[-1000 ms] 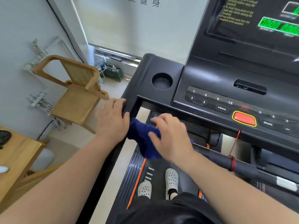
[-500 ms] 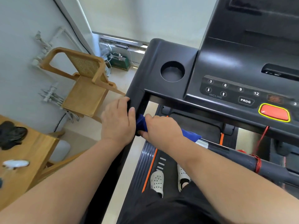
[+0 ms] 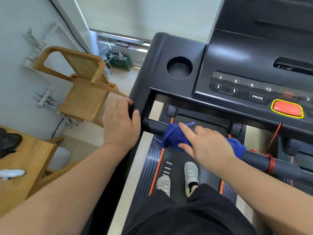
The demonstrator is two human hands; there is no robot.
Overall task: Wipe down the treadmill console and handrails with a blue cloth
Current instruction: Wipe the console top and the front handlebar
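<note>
The black treadmill console (image 3: pixel 233 65) fills the upper right, with a round cup holder (image 3: pixel 179 67) and a red stop button (image 3: pixel 287 108). Below it a black cross handrail (image 3: pixel 277 164) runs from the left upright toward the right. A blue cloth (image 3: pixel 172 137) is wrapped around this bar. My right hand (image 3: pixel 205 143) grips the cloth and the bar under it. My left hand (image 3: pixel 121 123) holds the left side upright (image 3: pixel 139 102) of the frame, just left of the bar's end.
A wooden chair (image 3: pixel 81 85) stands left of the treadmill, by the wall. A wooden table (image 3: pixel 20 160) with a black object is at lower left. A red cord (image 3: pixel 270 162) is wound around the bar on the right. My white shoes (image 3: pixel 191 175) stand on the belt.
My right hand has slid the cloth to the right along the bar, away from the left upright, baring the bar's left end. The left hand stays on the upright. The camera has tilted down.
</note>
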